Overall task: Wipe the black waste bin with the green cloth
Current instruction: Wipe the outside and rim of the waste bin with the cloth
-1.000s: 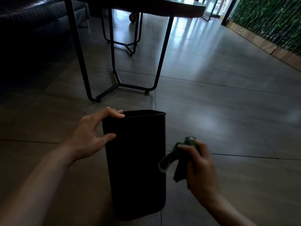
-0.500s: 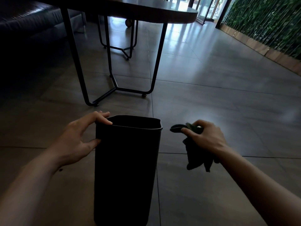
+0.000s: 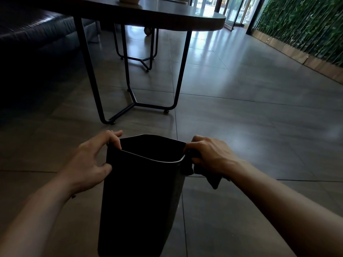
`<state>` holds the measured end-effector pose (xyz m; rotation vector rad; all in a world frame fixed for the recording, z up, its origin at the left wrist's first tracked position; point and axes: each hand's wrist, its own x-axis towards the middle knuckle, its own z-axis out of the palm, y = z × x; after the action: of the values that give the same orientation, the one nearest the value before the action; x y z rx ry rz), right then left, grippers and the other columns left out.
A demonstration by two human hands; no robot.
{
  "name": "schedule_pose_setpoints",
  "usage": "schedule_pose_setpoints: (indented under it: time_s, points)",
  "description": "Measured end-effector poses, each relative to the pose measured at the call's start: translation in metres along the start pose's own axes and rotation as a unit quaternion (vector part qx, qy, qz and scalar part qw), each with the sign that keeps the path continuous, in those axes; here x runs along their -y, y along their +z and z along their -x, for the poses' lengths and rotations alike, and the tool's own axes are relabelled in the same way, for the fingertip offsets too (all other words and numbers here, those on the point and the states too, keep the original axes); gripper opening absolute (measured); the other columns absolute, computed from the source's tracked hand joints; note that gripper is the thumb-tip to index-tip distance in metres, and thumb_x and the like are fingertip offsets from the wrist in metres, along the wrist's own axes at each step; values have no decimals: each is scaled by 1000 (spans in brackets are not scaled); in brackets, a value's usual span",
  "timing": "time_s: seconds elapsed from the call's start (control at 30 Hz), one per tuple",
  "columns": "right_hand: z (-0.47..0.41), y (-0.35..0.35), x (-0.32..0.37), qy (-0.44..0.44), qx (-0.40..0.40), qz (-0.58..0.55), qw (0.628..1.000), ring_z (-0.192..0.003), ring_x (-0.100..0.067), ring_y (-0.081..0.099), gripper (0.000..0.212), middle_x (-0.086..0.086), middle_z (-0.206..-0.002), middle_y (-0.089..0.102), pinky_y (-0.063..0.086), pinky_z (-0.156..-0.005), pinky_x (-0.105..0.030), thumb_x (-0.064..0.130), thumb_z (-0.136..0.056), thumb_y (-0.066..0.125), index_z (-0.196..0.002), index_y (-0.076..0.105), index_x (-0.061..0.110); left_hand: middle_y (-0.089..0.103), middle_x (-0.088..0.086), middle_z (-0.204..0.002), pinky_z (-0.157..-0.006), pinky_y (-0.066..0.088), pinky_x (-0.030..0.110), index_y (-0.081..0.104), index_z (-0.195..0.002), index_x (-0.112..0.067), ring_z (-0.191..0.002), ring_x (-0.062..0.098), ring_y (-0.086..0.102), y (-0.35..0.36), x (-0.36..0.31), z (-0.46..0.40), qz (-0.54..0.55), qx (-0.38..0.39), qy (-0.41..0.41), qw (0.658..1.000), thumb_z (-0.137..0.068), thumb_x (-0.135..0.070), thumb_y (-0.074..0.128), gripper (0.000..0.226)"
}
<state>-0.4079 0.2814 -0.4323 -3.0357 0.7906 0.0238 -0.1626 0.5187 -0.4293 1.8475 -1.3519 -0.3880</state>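
left hand [image 3: 91, 162] grips bin [image 3: 141, 197] rim | right hand [image 3: 211, 156] presses bunched cloth [image 3: 213, 179] against bin's side

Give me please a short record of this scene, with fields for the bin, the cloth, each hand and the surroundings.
bin: black waste bin, upright on the tiled floor, open top
cloth: green cloth, bunched, hanging below the right hand beside the bin's right rim
left hand: left hand grips the left rim, fingers over the edge
right hand: right hand at the right rim, closed on the cloth
surroundings: table behind the bin; plant wall at right
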Motion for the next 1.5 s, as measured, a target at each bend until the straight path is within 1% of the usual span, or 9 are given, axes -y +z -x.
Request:
schedule_pose_setpoints:
  time_s: [0.23, 0.4, 0.6, 0.73, 0.83, 1.03, 1.27, 1.4, 1.5]
  points:
    - [10, 5, 10, -38, -54, 7, 998, -85, -21, 62, 20, 11, -102, 61, 33, -59, -29, 43, -98, 55, -118, 58, 40, 51, -20, -146, -107, 42, 44, 57, -104, -38, -136, 13, 48, 4, 9, -5, -26, -66, -45, 996, -71, 5, 65, 55]
    - [16, 4, 28, -32, -95, -16, 995, -88, -21, 63, 18, 11, -105, 63, 28, -59, -28, 46, -97, 58, -114, 61, 40, 42, -13, -154, -116, 38, 44, 58, -120, -43, -142, 11, 42, 11, 5, -9, 67, -33, -55, 996, -76, 8, 63, 68]
    - [32, 1, 49, -23, -121, -7, 992, -90, -18, 61, 18, 10, -101, 56, 38, -58, -30, 48, -94, 55, -108, 59, 38, 24, -17, -162, -120, 32, 45, 47, -135, -48, -149, 8, 26, 10, -10, -8, 174, 14, -80, 981, -57, -9, 58, 88]
    - [42, 10, 61, 3, -112, 26, 993, -85, -19, 59, 15, 6, -101, 54, 47, -56, -34, 44, -96, 56, -109, 57, 35, 5, -23, -164, -123, 24, 44, 31, -142, -59, -153, 8, 12, 14, -8, -6, 139, 78, -69, 985, -57, -18, 72, 103]
    - [44, 18, 70, 31, -103, 44, 993, -83, -22, 58, 12, 4, -100, 55, 44, -56, -34, 38, -98, 56, -108, 59, 32, -4, -29, -162, -120, 26, 41, 22, -143, -65, -150, 7, 12, 23, 0, -9, 88, 99, -71, 989, -52, -42, 89, 115]
    - [44, 21, 92, 56, -84, 48, 994, -75, -22, 61, 9, 1, -93, 58, 38, -51, -33, 31, -92, 67, -100, 64, 28, -7, -32, -159, -116, 27, 41, 17, -144, -65, -148, 4, 7, 37, 16, -14, 18, 81, -54, 995, -40, -63, 90, 128]
    - [58, 20, 89, 66, -86, -57, 992, -99, -16, 59, 24, 11, -109, 54, 52, -69, -34, 46, -99, 50, -121, 58, 38, -11, -32, -160, -116, 27, 38, 16, -144, -68, -149, 4, 7, 40, 24, -15, -10, 97, -37, 995, -42, -60, 92, 128]
    - [62, -7, 61, 141, -129, -132, 973, -87, -14, 66, 27, 16, -103, 63, 56, -70, -36, 49, -93, 63, -120, 62, 44, -11, -34, -159, -118, 27, 41, 15, -143, -68, -152, 8, 5, 39, 26, -16, -8, 101, -34, 994, -44, -60, 91, 126]
    - [54, -22, 24, 205, -186, -122, 953, -79, -17, 65, 21, 11, -99, 68, 46, -60, -27, 45, -92, 68, -113, 68, 41, -10, -35, -159, -122, 24, 49, 14, -144, -68, -155, 10, -3, 39, 25, -17, -11, 108, -38, 993, -44, -59, 92, 127]
